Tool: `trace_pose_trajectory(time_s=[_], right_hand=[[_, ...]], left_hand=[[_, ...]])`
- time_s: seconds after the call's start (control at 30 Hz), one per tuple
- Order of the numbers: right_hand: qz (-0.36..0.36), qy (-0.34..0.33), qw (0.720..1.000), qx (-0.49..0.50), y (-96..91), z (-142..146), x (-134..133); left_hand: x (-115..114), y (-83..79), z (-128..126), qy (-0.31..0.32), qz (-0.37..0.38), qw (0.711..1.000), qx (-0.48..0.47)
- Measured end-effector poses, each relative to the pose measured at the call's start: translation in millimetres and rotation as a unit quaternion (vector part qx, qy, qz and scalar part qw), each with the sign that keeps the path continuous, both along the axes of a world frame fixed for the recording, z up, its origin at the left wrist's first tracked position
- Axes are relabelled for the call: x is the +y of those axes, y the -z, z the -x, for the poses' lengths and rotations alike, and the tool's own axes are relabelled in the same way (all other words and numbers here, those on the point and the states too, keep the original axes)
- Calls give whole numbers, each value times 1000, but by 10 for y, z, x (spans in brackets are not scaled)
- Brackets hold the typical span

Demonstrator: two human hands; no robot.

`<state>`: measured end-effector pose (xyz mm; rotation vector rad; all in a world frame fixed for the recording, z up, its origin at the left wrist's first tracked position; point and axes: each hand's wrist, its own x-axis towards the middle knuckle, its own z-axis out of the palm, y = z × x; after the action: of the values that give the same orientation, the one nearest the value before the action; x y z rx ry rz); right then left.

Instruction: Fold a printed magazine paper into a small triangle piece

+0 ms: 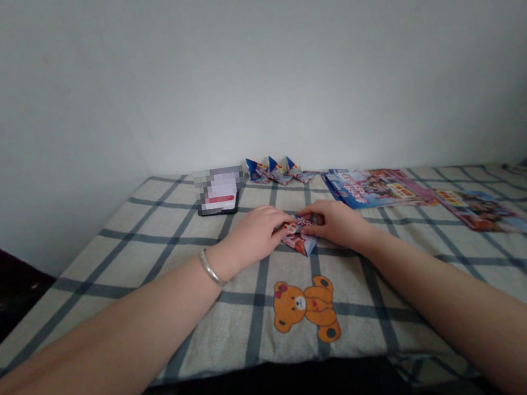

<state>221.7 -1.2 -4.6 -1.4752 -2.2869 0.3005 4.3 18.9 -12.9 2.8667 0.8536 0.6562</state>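
A small piece of folded printed paper (304, 244) lies at the middle of the table, blue, red and white. My left hand (259, 233) pinches its left side, fingers curled over the far edge. On the opposite side, my right hand (337, 221) grips the paper between thumb and fingers. The fingertips of both hands almost meet over it and hide part of its upper face. A silver bangle (210, 268) circles my left wrist.
A checked cloth (189, 337) with a printed bear covers the table. Behind my hands stand several folded paper pieces (275, 171) by the wall. A phone (219, 192) lies at the back left. Printed sheets (369, 188) and another sheet (483, 210) lie to the right.
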Motion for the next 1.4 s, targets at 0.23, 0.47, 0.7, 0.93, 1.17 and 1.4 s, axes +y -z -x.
trace_pose_trajectory(time_s=[0.23,0.47,0.7,0.93,1.17,1.4], right_hand=[[2,-6,1000,7,32,-3,51],[-8,-12,1000,-19,11,15,49],[-11,-15,999,-27,-8,24,18],[-18,-11,998,-65,-32,60,-35],[-14,15,997,-81,-53,-29,6],[-12,16,996,-83,-23,-98,69]], left_hand=[[38,13,1,-20,51,998,-39],[84,-16,-7,-46,94,993,-48],[72,-11,13,-3,22,1000,-7],[61,8,19,13,-33,999,21],[65,0,52,39,-49,997,48],[63,-26,51,47,-38,997,40]])
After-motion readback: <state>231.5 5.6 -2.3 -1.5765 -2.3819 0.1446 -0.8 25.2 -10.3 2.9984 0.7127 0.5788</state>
